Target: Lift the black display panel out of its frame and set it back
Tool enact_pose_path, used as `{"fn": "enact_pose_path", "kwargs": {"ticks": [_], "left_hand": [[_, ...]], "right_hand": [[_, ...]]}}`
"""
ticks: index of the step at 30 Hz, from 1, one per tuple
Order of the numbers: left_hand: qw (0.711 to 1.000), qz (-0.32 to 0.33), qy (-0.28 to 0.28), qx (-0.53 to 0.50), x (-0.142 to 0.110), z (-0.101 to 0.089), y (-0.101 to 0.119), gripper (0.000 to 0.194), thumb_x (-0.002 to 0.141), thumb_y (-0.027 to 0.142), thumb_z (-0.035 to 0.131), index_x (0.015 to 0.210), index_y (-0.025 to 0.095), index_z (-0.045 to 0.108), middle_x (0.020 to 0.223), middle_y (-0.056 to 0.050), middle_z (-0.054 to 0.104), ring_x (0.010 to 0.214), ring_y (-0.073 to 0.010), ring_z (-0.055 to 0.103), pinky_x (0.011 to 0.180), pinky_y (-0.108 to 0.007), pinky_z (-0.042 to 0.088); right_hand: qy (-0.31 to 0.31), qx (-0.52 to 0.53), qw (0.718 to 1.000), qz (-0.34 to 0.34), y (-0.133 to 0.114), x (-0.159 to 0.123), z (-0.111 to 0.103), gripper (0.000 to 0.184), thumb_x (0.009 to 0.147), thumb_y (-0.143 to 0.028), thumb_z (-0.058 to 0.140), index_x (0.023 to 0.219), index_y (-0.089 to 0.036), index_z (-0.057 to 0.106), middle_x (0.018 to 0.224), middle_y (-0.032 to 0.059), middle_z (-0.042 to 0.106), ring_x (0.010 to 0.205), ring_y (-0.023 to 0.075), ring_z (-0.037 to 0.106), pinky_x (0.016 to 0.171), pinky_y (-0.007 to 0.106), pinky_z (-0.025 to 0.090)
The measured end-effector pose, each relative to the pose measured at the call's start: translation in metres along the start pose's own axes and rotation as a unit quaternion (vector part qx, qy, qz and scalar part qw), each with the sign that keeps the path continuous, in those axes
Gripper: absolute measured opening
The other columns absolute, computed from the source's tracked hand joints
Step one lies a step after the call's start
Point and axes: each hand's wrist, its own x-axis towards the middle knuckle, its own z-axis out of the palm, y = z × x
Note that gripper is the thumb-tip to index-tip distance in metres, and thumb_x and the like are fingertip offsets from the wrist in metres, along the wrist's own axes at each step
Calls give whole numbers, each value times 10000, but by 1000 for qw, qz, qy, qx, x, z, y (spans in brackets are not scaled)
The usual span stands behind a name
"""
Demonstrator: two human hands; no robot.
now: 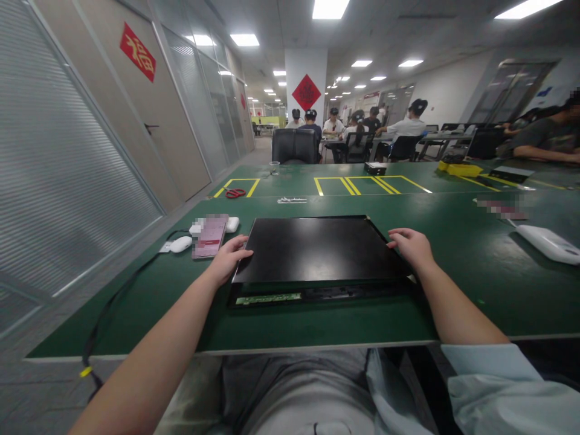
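A black LCD panel (312,251) lies in front of me over a dark frame. Along the frame's near side runs a strip of green circuit board (268,299). My left hand (228,260) grips the panel's left edge, thumb on top and fingers by the side. At the right edge, my right hand (413,246) has its fingers bent against the panel's border; part of its grip is hidden. The panel's near edge sits apart from the circuit strip, with a gap showing between.
Left of the panel are a phone (209,237), a white device (181,244) and a black strap (111,302). Red scissors (235,193), a plastic cup (274,168) and a yellow tray (460,168) stand farther back. A white device (548,243) lies right. People sit beyond the green table (344,326).
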Motion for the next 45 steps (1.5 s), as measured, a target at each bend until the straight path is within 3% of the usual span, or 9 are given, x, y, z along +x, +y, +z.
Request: {"fn": "enact_pose_path", "kwargs": {"ticks": [3,12,18,24,33,39,42,45], "left_hand": [[1000,8,5,20,1,0,-1,506,422,308,956,900,226,814,1256,-92,784,1283,-398,670,1148,-516,497],[992,22,20,124,7,-7,-7,452,448,343,968,873,249,844,1518,-128,652,1481,-465,538,1274,-536,411],[983,26,20,181,9,-8,-10,473,549,379,948,979,209,844,1538,-162,594,1476,-468,552,1274,-545,421],[970,30,37,238,11,-5,-15,519,565,391,958,1027,196,825,1660,-179,435,1504,-475,527,1304,-549,387],[954,58,45,289,9,0,-17,512,595,408,968,1045,212,823,1646,-171,474,1610,-477,373,1354,-523,275],[965,48,47,255,9,-1,-17,423,587,342,968,946,181,812,1659,-202,471,1516,-499,512,1304,-559,372],[973,39,42,222,8,-1,-18,366,609,321,957,897,157,799,1662,-223,473,1399,-472,640,1262,-553,440],[979,33,44,196,6,-1,-18,334,607,294,966,863,165,795,1649,-205,503,1385,-450,660,1249,-539,462]], "right_hand": [[5,-8,1000,27,-8,-4,-2,321,754,-349,660,988,-214,834,724,64,782,807,273,740,716,339,501],[3,-21,1000,12,-11,-7,-3,298,755,-317,661,973,-220,840,705,45,778,744,250,718,667,322,487],[-2,-28,1000,13,-14,-8,-4,267,774,-306,661,963,-224,831,712,44,778,775,259,728,688,337,484],[-6,-47,999,23,-20,-11,-6,264,799,-281,657,979,-217,839,724,44,779,784,250,723,696,329,471],[1,-81,997,-11,-16,-9,-5,253,764,-304,646,926,-243,831,719,41,779,735,257,695,661,348,470],[-3,-83,996,-7,-13,-5,-5,212,769,-294,662,902,-255,822,723,40,781,759,273,710,668,355,472],[-4,-83,997,-2,-12,-4,-6,207,786,-289,661,907,-250,824,726,41,783,751,271,705,677,362,476],[-2,-80,997,-2,-10,-3,-6,205,784,-287,665,907,-249,824,725,43,787,739,272,705,663,361,474]]}}
